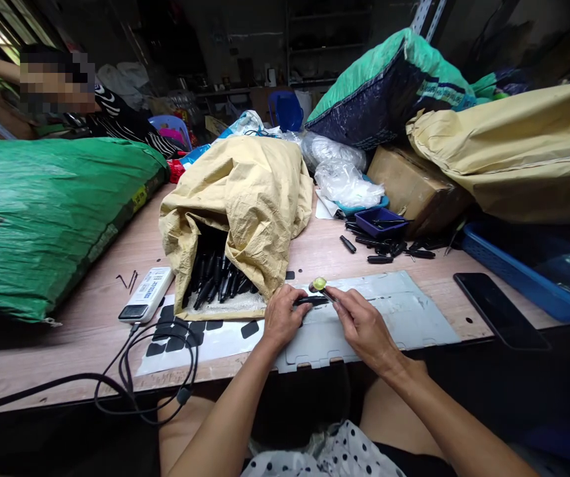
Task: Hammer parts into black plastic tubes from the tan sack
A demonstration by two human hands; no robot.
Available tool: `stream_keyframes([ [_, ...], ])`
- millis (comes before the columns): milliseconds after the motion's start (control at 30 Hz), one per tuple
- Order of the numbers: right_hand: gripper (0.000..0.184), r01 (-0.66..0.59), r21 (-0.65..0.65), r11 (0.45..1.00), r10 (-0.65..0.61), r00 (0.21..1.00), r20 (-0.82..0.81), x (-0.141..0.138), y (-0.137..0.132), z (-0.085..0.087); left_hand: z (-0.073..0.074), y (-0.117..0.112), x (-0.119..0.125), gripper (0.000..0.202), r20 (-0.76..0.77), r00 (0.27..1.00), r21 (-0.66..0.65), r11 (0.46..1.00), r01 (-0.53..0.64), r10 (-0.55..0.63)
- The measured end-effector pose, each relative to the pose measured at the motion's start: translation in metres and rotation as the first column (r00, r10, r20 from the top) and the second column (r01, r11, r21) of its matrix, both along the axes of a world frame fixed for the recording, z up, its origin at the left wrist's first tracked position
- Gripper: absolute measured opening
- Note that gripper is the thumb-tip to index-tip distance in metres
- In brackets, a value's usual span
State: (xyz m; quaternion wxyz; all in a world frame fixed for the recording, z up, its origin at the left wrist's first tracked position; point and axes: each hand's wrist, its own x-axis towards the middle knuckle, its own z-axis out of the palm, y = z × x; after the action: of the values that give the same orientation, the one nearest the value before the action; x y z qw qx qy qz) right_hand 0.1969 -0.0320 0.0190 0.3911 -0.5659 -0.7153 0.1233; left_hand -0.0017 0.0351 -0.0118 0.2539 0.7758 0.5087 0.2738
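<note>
My left hand (pixel 283 315) is closed on a slim black cylindrical piece (pixel 313 300), which lies over a grey flat board (pixel 394 318). In my right hand (pixel 363 323) is a short tool with a rounded, shiny yellow-green head (pixel 319 284). Its head is just above the black piece; whether they touch I cannot tell. Left of my hands, a beige sack (pixel 265 192) lies with its mouth toward me. Many similar black pieces (pixel 218 278) show inside it. More loose black pieces (pixel 380 259) lie behind the board, near a small purple tray (pixel 379 222).
A white power bank (pixel 146 295) with a coiled black cable (pixel 126 371) sits at left, by a sheet of black stickers (pixel 170 338). A phone (pixel 500 310) and blue basket (pixel 523 278) are at right. Large green sack (pixel 51 218) bounds the left; a person (pixel 126 119) is beyond.
</note>
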Motion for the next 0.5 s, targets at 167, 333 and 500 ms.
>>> stream_keyframes([
  [167,0.044,-0.04,-0.003,0.999,0.04,0.996,0.08,-0.0073,-0.0058,-0.0018,0.0005,0.0001,0.0,0.015,-0.017,1.0,0.006,1.0,-0.003,0.003],
  [333,0.048,-0.035,-0.028,0.999,0.039,0.986,0.163,-0.0114,-0.0085,-0.0034,0.0008,-0.0004,0.0008,0.008,-0.028,1.0,0.013,1.0,-0.012,0.013],
  [500,0.045,0.023,-0.004,1.0,-0.022,0.99,0.138,-0.0047,-0.0076,-0.0001,0.0016,-0.001,0.001,0.013,-0.005,1.0,0.001,1.0,-0.012,0.012],
])
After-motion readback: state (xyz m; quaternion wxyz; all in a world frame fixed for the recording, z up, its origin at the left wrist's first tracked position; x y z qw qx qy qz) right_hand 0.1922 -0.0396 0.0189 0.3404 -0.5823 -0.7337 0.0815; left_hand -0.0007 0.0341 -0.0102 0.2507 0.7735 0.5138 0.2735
